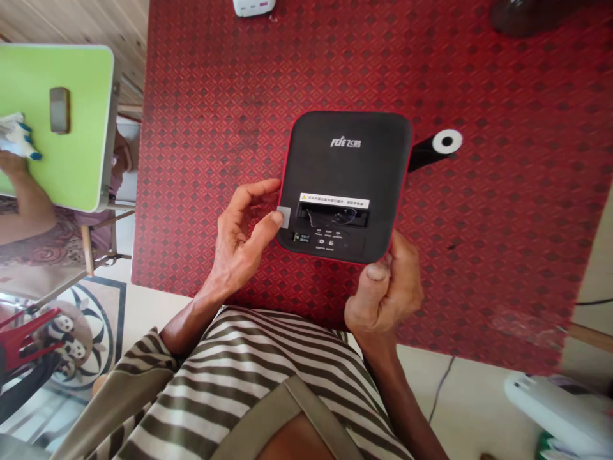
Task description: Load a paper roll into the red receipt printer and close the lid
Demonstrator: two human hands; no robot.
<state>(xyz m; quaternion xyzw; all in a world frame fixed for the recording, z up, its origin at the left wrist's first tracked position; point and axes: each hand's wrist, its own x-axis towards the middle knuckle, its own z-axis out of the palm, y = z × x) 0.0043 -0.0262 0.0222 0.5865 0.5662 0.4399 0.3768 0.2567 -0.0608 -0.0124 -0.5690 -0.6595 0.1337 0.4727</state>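
Above the red table (215,128): the device (347,169), black-faced and red-edged, lies between the hands, its face turned up to view; whether its underside touches the table, I cannot tell.

Left hand (244,236): at the device's left side, thumb tip on the tab (285,218), forefinger bent and reaching the side edge, other fingers curled and partly hidden; whether they close on anything, I cannot tell.

Right hand (385,287): closed on the device's near right corner, thumb bent at the near edge, fingers folded around the side; their tips are hidden.

Tab: small, pale, at the lower left edge of the device's face.

Face markings: "FEIE" with characters beside it toward the far edge; nearer, a white label (334,200) with a yellow warning sign.

Slot (335,215): dark, just under the label, with something clear and shiny in it; small icons sit below.

Roll (447,142): beyond the device's right side, black with a white ring-shaped end, partly covered by the device.

Far edge of view: a white gadget (254,7) on the table, a dark object (517,16) at right, too blurred to name.

Green table (81,160): at left, with an oblong item (60,110) and another person's arm (31,198) near something white and blue (19,136).
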